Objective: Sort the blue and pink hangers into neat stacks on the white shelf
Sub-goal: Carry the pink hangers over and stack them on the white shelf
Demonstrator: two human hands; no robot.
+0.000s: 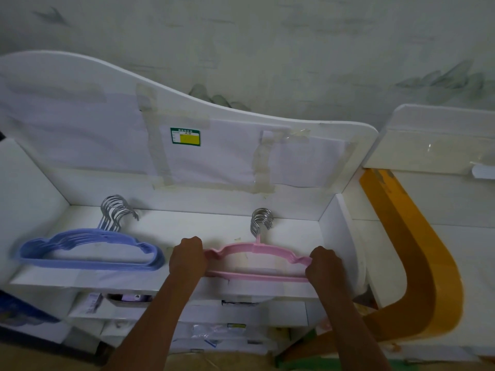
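Note:
A stack of pink hangers lies flat on the right half of the white shelf, metal hooks pointing to the back wall. My left hand grips the stack's left end and my right hand grips its right end, fingers curled round the plastic. A stack of several blue hangers lies on the left half of the shelf, slightly fanned, with its hooks bunched toward the back. Neither hand touches the blue stack.
The shelf has a white back panel with taped paper and a green-yellow label, and side walls left and right. Lower shelves below hold packaged items. An orange curved panel stands to the right. A blue object sits at the lower left.

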